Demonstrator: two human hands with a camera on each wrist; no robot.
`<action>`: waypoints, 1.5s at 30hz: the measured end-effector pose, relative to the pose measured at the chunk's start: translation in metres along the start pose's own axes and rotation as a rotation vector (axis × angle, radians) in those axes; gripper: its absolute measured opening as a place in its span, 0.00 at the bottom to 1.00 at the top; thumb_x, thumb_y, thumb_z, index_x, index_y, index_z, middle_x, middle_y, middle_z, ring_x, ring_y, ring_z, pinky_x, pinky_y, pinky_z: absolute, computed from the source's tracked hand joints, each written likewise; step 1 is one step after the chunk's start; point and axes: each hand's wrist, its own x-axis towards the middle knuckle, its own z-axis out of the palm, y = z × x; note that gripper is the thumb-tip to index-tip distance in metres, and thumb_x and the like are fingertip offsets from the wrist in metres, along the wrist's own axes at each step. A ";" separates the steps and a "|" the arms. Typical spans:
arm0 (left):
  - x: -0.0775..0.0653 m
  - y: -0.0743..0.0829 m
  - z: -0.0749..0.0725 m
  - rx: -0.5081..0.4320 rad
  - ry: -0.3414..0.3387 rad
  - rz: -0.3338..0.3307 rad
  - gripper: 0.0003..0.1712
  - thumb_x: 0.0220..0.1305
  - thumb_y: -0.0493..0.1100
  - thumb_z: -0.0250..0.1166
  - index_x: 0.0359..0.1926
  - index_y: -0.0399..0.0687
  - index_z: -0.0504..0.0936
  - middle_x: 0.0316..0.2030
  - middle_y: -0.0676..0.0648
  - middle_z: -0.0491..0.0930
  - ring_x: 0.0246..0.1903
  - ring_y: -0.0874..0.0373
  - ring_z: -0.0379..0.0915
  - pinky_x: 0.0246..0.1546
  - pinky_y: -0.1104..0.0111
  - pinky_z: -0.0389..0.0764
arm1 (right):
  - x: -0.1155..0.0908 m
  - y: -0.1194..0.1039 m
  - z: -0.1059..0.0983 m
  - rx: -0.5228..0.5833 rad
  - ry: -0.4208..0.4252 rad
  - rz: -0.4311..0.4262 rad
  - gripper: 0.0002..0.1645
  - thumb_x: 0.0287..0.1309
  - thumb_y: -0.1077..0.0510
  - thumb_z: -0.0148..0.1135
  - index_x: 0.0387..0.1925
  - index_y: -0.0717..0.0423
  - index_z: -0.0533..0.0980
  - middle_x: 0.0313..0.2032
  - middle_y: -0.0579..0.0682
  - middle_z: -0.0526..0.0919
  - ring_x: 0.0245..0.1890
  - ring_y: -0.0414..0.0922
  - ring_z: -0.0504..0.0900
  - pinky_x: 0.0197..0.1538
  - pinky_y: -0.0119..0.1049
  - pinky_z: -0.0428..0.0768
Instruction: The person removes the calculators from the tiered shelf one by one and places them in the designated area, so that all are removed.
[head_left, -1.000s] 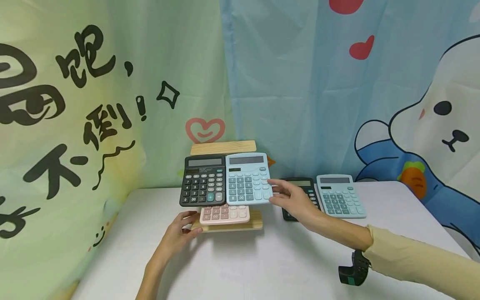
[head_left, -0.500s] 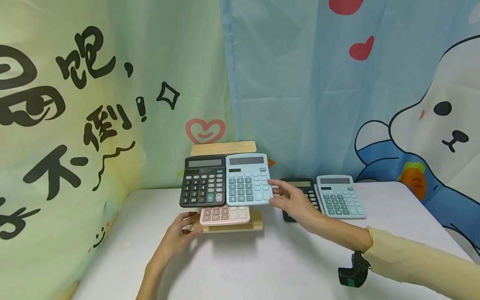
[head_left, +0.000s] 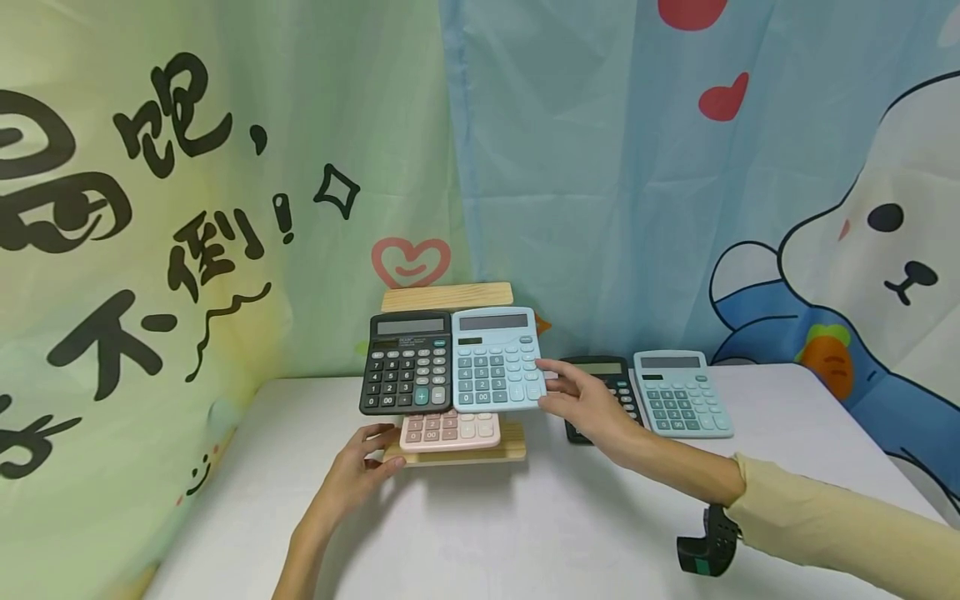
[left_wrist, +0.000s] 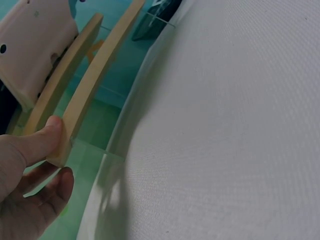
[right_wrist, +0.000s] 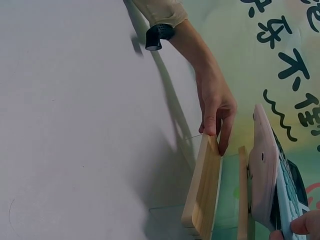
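Note:
In the head view, my left hand [head_left: 363, 467] pinches the left end of the front slat of a wooden-slatted stand [head_left: 468, 455]. The left wrist view shows the thumb on one face of that wooden slat [left_wrist: 92, 82] and fingers curled behind it. My right hand [head_left: 585, 400] grips the right edge of a light blue calculator [head_left: 497, 358]; thumb and finger sit at its edge in the right wrist view. Left of it, side by side, leans a black calculator [head_left: 406, 362]. Both overlap a pink calculator [head_left: 450, 429] on the stand, whose upper part is hidden.
Behind my right hand, another black calculator [head_left: 600, 367] lies partly covered beside a second light blue calculator [head_left: 681, 393]. They rest on the white table [head_left: 480, 533]. A printed curtain [head_left: 555, 183] hangs behind. A black device [head_left: 708, 542] is strapped at the right wrist.

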 end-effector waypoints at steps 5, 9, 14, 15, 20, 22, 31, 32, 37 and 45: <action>0.000 0.000 0.000 0.005 -0.001 -0.001 0.26 0.59 0.40 0.69 0.58 0.35 0.78 0.64 0.38 0.69 0.59 0.44 0.71 0.46 0.70 0.82 | 0.000 0.000 -0.001 0.006 -0.006 -0.005 0.37 0.61 0.59 0.59 0.71 0.45 0.61 0.61 0.56 0.77 0.59 0.48 0.77 0.65 0.45 0.75; 0.000 0.000 0.000 0.003 -0.001 0.001 0.26 0.59 0.40 0.69 0.58 0.35 0.78 0.64 0.38 0.69 0.59 0.44 0.71 0.45 0.71 0.82 | -0.002 -0.002 -0.002 0.014 -0.009 -0.016 0.37 0.62 0.59 0.59 0.71 0.46 0.60 0.61 0.57 0.76 0.60 0.48 0.76 0.65 0.45 0.75; 0.000 0.000 0.000 -0.004 -0.002 0.000 0.26 0.59 0.41 0.69 0.58 0.36 0.78 0.65 0.39 0.69 0.59 0.45 0.71 0.45 0.71 0.82 | -0.003 -0.003 -0.001 0.025 -0.007 -0.015 0.37 0.62 0.58 0.60 0.71 0.46 0.60 0.61 0.57 0.76 0.60 0.48 0.76 0.64 0.44 0.75; 0.000 0.000 0.000 -0.005 -0.002 -0.001 0.26 0.59 0.41 0.69 0.58 0.36 0.78 0.65 0.39 0.69 0.59 0.45 0.71 0.45 0.71 0.82 | -0.003 -0.003 -0.001 0.025 -0.006 -0.014 0.37 0.62 0.58 0.59 0.71 0.46 0.60 0.61 0.57 0.76 0.60 0.48 0.76 0.64 0.44 0.75; -0.001 0.000 -0.001 -0.006 -0.004 -0.010 0.26 0.59 0.41 0.69 0.58 0.36 0.78 0.65 0.39 0.69 0.59 0.45 0.71 0.45 0.71 0.82 | -0.003 -0.003 -0.001 0.030 -0.002 -0.008 0.38 0.62 0.59 0.59 0.72 0.46 0.59 0.62 0.57 0.75 0.60 0.49 0.76 0.65 0.45 0.75; -0.001 0.000 -0.001 -0.005 -0.005 -0.013 0.26 0.59 0.41 0.69 0.58 0.36 0.78 0.65 0.39 0.69 0.59 0.45 0.71 0.45 0.70 0.82 | -0.003 -0.003 -0.001 0.031 -0.002 -0.008 0.38 0.63 0.59 0.59 0.72 0.46 0.59 0.62 0.58 0.75 0.60 0.49 0.76 0.65 0.46 0.74; -0.001 0.002 -0.001 0.002 -0.002 -0.003 0.27 0.59 0.41 0.69 0.58 0.36 0.78 0.65 0.39 0.69 0.59 0.45 0.71 0.46 0.68 0.82 | -0.004 -0.003 -0.003 0.045 -0.015 -0.018 0.37 0.65 0.58 0.57 0.72 0.47 0.58 0.64 0.59 0.73 0.60 0.50 0.76 0.67 0.48 0.73; -0.001 0.002 0.000 0.002 -0.001 -0.003 0.26 0.59 0.41 0.69 0.58 0.36 0.78 0.65 0.39 0.69 0.59 0.45 0.72 0.46 0.68 0.82 | -0.004 -0.003 -0.003 0.051 -0.016 -0.017 0.36 0.65 0.58 0.56 0.73 0.47 0.58 0.64 0.59 0.73 0.60 0.51 0.76 0.67 0.47 0.73; -0.001 0.002 0.000 0.001 -0.001 0.003 0.26 0.59 0.41 0.69 0.58 0.35 0.78 0.65 0.39 0.69 0.58 0.45 0.72 0.45 0.71 0.82 | -0.005 -0.002 -0.002 0.086 -0.012 -0.008 0.36 0.66 0.59 0.55 0.73 0.47 0.57 0.64 0.59 0.72 0.61 0.50 0.76 0.67 0.45 0.73; -0.001 0.002 -0.001 0.003 -0.002 0.007 0.26 0.60 0.41 0.69 0.58 0.35 0.78 0.64 0.39 0.69 0.58 0.45 0.72 0.45 0.71 0.82 | -0.003 -0.001 0.000 0.149 -0.001 -0.008 0.35 0.67 0.62 0.53 0.73 0.50 0.57 0.65 0.61 0.71 0.61 0.50 0.76 0.65 0.39 0.74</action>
